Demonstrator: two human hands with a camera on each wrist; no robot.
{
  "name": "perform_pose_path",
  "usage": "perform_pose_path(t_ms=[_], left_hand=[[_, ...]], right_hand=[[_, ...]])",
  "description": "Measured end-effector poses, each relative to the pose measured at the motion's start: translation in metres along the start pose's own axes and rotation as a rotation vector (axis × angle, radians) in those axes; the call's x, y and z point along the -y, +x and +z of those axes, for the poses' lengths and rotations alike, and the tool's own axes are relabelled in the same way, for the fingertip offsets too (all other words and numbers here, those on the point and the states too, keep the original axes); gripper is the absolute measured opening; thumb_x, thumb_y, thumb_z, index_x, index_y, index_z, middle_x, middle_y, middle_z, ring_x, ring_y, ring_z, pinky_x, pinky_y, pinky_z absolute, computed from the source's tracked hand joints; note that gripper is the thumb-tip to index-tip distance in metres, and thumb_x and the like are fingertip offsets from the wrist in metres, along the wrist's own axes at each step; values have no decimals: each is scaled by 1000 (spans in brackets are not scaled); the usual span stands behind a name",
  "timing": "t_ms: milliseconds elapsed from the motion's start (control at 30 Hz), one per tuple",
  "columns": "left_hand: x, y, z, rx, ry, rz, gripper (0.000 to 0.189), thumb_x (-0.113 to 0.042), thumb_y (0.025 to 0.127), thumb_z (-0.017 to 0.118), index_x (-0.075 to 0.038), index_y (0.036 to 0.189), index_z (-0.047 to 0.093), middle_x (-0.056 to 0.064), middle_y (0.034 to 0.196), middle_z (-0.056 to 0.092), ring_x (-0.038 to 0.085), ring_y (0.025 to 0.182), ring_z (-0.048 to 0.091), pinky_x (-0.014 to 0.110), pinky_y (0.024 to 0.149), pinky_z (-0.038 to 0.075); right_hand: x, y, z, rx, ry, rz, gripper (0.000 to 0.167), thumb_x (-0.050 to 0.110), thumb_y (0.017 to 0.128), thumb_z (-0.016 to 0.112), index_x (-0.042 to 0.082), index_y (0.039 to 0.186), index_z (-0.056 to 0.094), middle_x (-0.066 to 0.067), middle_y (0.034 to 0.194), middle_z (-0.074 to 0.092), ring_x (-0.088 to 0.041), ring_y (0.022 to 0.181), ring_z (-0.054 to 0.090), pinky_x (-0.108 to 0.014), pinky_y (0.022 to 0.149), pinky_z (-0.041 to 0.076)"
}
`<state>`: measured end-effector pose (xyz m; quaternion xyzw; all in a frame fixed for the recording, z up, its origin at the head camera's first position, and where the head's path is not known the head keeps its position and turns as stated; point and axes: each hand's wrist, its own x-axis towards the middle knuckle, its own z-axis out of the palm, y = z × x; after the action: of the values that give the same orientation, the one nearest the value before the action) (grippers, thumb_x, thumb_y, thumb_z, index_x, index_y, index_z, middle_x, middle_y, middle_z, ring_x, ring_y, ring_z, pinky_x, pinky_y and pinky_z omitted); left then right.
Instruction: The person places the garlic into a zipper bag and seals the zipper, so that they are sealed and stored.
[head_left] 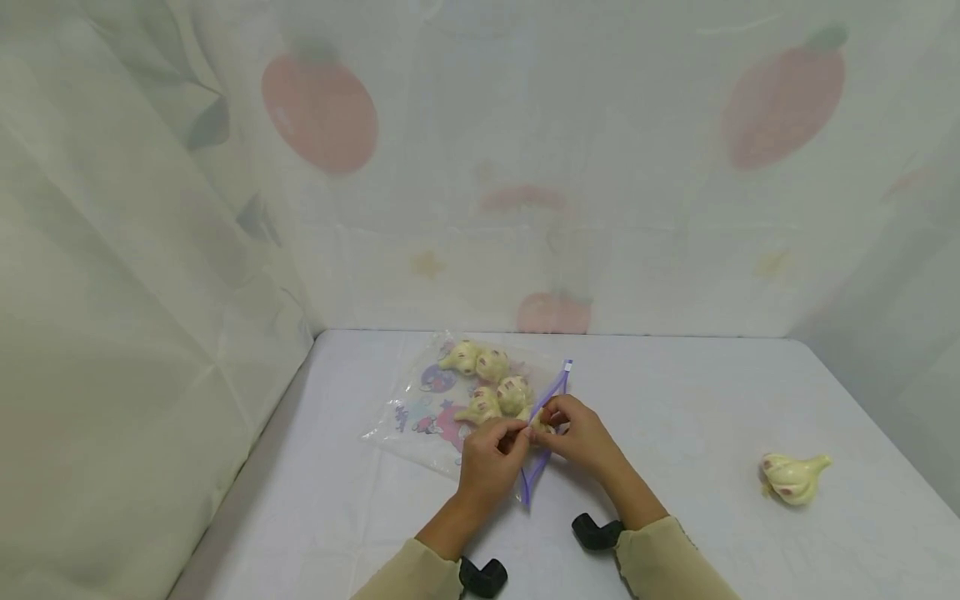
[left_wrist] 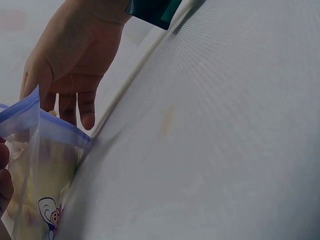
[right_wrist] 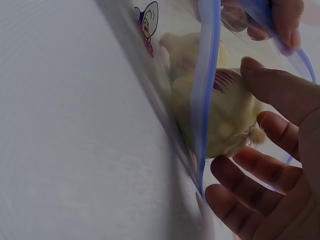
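A clear zip bag with a purple zip edge and printed cartoon figures lies on the table, its mouth facing right. Several pale garlic bulbs are inside it. My left hand pinches the bag's rim and holds the mouth apart. At the opening, my right hand holds a garlic bulb that is partly inside the bag. Its thumb lies on top of that bulb, and the fingers curve around its root end. The zip strip hides part of this bulb in the right wrist view.
Another garlic bulb lies by itself on the right side of the white table. A pale curtain with fruit prints hangs behind the table, and plain cloth hangs along the left. Black wrist mounts sit at both cuffs.
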<state>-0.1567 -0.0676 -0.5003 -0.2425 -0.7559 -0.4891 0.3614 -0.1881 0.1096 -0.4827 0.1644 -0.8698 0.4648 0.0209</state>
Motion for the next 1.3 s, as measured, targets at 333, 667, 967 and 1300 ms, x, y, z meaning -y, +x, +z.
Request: perform_pose_path(t_ms=[333,667,967,1300], left_hand=[[1,0,1,-15,-1,21,9,0,83,73,-7,87,74,-1,71,66,5,59,55,11,54,46],[-2,0,3,-12,-16,14,8,1,83,72,-5,89,75,1,75,68,5,60,57,10,55,47],[-1,-2,2,-10,-8,4,8,-1,83,73,-6,88,75,-1,71,66,4,58,54,9,53,44],[3,-2,2,-17,-1,8,7,-2,83,74,-7,87,74,-1,71,66,5,58,55,10,55,46]], right_hand=[[3,1,3,16,0,-85,13,16,83,79,16,91,69,-2,96,61,-17,88,65,-23,73,55],[5,3,11,36,-89,-178,3,7,82,72,8,82,69,-5,87,69,-22,80,68,-25,66,55],[3,-3,1,110,-93,-228,4,12,88,73,12,92,72,0,95,69,-13,82,66,-25,69,55],[-9,-36,-77,-58,-293,-159,31,14,85,77,11,115,71,-2,109,71,-19,91,66,-29,72,56]])
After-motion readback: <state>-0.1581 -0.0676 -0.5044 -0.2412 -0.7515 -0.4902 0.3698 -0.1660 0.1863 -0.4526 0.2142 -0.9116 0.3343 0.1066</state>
